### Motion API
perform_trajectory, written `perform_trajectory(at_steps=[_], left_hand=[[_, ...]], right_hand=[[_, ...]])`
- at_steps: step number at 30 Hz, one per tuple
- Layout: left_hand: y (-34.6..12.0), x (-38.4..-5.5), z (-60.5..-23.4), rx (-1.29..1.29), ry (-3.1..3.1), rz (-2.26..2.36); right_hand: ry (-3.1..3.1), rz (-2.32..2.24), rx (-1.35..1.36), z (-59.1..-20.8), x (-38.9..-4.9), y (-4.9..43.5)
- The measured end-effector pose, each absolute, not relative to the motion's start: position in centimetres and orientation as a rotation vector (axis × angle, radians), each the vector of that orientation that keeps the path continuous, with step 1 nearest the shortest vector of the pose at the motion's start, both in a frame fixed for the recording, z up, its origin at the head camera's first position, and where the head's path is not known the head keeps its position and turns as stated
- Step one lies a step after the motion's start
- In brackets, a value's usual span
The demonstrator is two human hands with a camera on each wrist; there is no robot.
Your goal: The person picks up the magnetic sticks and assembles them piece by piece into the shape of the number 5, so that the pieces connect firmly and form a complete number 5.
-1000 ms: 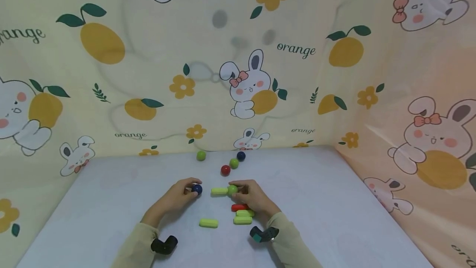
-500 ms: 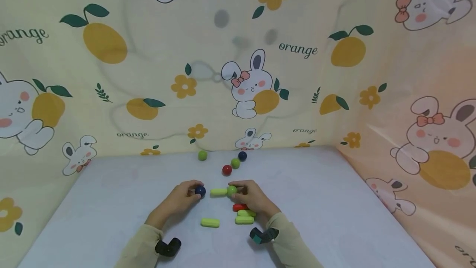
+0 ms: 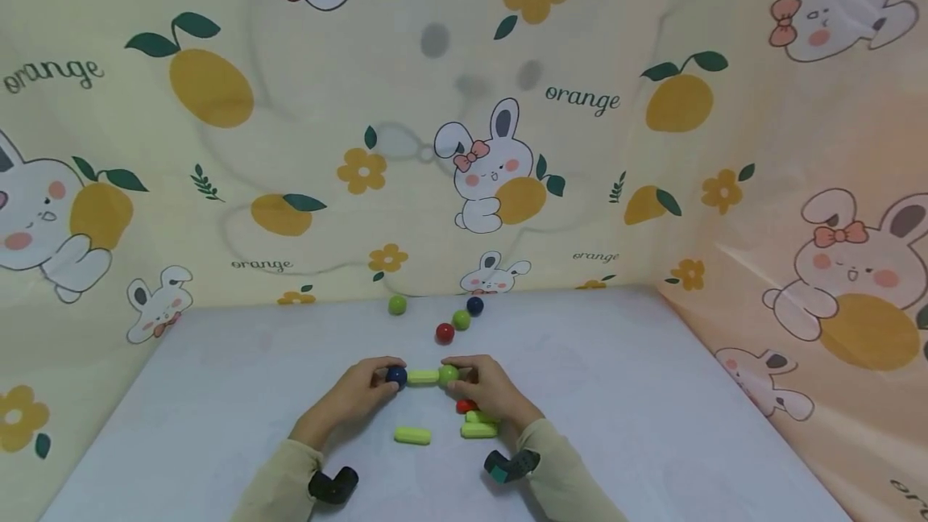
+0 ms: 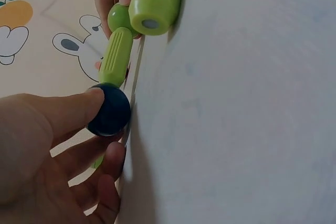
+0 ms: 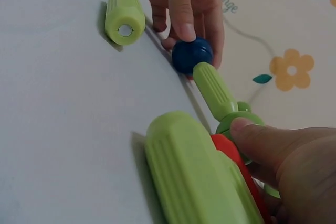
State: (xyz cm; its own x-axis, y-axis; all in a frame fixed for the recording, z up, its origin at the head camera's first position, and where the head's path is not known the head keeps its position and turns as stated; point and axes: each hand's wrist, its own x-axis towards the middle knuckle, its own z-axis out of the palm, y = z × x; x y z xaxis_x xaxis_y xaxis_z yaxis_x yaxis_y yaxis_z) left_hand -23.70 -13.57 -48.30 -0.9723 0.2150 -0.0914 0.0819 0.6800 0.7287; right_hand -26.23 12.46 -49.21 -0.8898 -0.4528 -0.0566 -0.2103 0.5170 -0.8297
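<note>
- Three loose green rods (image 3: pixel 412 435) and a red rod (image 3: pixel 466 407) lie on the counter (image 3: pixel 638 409), nearer than the fingers.
- The left hand (image 3: pixel 360 390) pinches a blue ball (image 3: pixel 395 377) in its fingers, the right hand (image 3: pixel 493 387) a green ball (image 3: pixel 448 375).
- Between their fingers, a ribbed green rod (image 3: pixel 424 377) touches both balls: probably light, stiff, best held mid-ribs; the balls look slippery.
- Beyond the fingers rest four other balls (image 3: pixel 445 333).

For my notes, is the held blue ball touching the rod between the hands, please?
Touching: both wrist views show the blue ball against the green rod, with no visible gap.
</note>
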Motion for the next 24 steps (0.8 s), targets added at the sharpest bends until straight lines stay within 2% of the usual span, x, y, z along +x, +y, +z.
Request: perform_trajectory(at_steps=[24], left_hand=[[-13.74,-23.72,-48.14,0.163,2.687,1.198]], right_hand=[[2.507,-1.326,-0.604,-49.47,-26.74,13.26]])
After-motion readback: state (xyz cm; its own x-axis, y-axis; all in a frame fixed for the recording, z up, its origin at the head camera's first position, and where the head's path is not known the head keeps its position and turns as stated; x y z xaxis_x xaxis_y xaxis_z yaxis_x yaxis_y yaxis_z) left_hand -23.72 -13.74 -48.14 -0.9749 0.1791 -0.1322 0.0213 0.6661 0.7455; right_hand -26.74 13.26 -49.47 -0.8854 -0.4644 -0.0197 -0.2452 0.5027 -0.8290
